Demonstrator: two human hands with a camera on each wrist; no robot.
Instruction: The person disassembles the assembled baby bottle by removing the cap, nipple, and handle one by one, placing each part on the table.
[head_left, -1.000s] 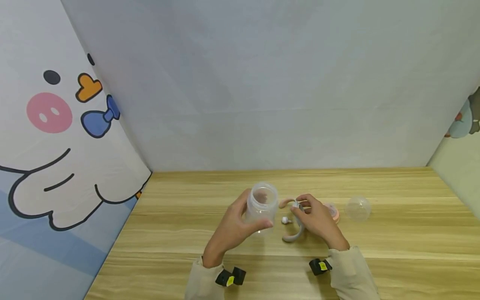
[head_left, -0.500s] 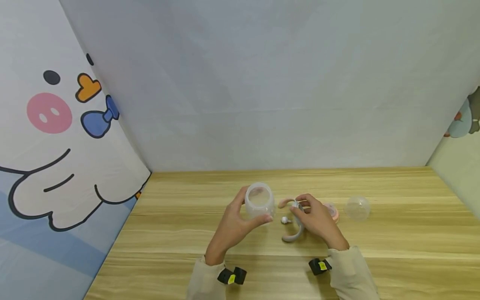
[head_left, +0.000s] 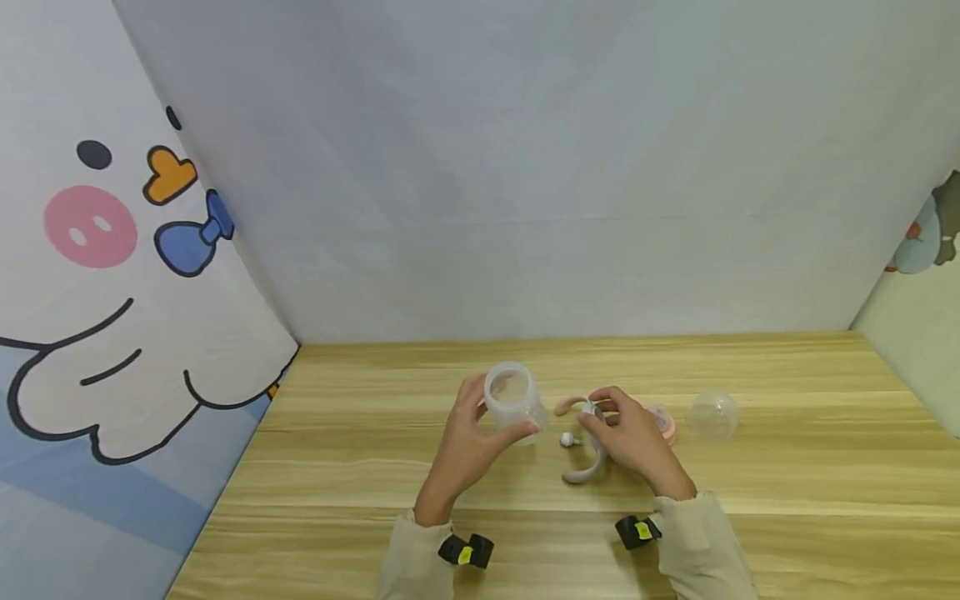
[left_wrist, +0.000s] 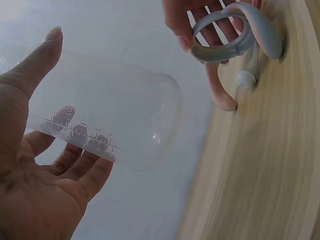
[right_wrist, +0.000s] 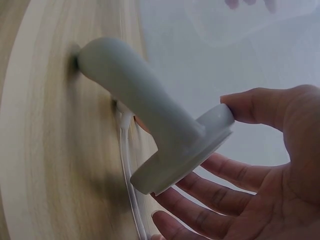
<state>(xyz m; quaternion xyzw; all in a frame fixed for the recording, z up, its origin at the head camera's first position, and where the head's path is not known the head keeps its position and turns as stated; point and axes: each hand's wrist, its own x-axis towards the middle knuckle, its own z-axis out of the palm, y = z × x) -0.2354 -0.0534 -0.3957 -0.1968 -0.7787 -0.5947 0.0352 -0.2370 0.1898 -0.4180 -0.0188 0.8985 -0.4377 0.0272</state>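
My left hand (head_left: pixel 463 446) grips a clear baby bottle (head_left: pixel 513 408) above the table, fingers on one side and thumb on the other. Scale marks run along the bottle (left_wrist: pixel 125 107) in the left wrist view. To its right, my right hand (head_left: pixel 637 437) pinches the ring of a grey bottle handle (right_wrist: pixel 140 95), which has two curved arms, one pinkish at its end. The arm ends rest at the table. Beside the handle lies a small white ball (head_left: pixel 567 439), with a thin clear tube (right_wrist: pixel 131 195) running from it. Bottle and handle are apart.
A pink collar (head_left: pixel 666 423) lies just right of my right hand, partly hidden by it. Further right sits a clear domed cap (head_left: pixel 712 415). A wooden table (head_left: pixel 360 467) bears everything, with a grey-white cloth wall (head_left: pixel 525 167) behind.
My left hand has turned the bottle, tilting its upper end to the left. My right hand and the handle stay about where they were.
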